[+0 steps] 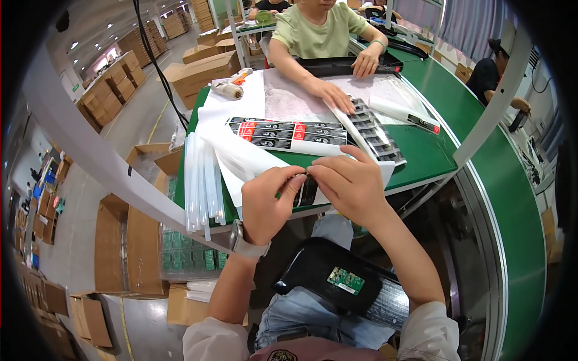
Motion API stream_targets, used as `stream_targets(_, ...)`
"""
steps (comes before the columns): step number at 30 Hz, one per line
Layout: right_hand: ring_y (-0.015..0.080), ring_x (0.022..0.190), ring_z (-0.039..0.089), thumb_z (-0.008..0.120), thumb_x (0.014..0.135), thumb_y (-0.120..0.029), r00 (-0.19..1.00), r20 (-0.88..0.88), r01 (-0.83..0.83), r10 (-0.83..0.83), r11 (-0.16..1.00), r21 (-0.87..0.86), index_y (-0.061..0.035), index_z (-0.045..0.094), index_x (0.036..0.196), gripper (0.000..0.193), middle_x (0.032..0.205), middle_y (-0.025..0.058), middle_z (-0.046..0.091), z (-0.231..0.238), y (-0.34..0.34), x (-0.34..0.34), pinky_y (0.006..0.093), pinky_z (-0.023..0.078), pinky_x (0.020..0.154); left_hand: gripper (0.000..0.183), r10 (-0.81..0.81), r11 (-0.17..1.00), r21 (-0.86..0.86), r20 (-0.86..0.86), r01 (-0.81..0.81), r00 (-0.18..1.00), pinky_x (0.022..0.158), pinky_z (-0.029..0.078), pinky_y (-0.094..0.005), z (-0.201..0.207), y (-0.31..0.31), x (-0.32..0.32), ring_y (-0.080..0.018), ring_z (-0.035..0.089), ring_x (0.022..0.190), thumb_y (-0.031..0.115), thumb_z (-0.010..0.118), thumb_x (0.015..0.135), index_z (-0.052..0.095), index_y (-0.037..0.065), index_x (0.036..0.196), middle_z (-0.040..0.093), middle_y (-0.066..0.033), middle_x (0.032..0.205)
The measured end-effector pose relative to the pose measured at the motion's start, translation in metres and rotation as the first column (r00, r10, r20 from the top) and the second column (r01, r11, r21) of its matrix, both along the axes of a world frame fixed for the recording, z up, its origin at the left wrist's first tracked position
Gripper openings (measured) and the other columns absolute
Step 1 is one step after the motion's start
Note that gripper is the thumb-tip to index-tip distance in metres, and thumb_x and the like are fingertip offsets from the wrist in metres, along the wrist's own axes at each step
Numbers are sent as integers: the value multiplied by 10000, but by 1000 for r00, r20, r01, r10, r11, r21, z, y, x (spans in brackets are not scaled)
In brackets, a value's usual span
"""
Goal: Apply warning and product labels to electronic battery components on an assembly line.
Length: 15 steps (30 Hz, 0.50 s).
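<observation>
Both hands meet at the near edge of the green table. The fingers of my left hand (268,197) are pinched together, with a watch on that wrist. My right hand (348,185) pinches right beside it, fingertips nearly touching the left ones. A small dark piece (307,191) with a pale line shows between and below the fingers; its kind cannot be made out. Across my lap lies a black plastic housing (316,265). A green circuit board (345,281) rests flat on it, beside a shiny silvery wrapped part (388,304).
Black-and-red label sheets (289,133) and clear glue sticks (201,180) lie on the green table (430,150). A glue gun (230,89) sits farther back. A co-worker's hand (331,96) touches another label strip (373,129). Trayed circuit boards (186,256) and cartons (111,240) stand left.
</observation>
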State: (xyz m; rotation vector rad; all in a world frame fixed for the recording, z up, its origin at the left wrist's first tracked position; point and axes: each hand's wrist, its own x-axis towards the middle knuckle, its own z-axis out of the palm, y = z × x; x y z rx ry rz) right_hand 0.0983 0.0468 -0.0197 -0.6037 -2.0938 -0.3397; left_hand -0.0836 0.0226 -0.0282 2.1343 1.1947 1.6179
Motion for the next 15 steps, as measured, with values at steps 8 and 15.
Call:
stream_targets(8,323,981,617,715,653,41,971,-215,131,-102,984,123,-33,630,846,224,1041,136,601,3,-15,16,419,487,859,205,235,959,-239,358,-155,903,620,480,-249,-14,102,-19,-83,599,642,168,725,844,726,-27,908,689,-49,724)
stream_targets(15,253,932,569,695,727,16,796,-458,278,-396,911,-305,-25,652,875,159,1019,123,554,-27,-86,83,329,464,795,283,569,763,-419,75,-492,819,833,529,-409,-34,226,-56,-359,694,862,301,724,787,737,26,854,715,-203,879)
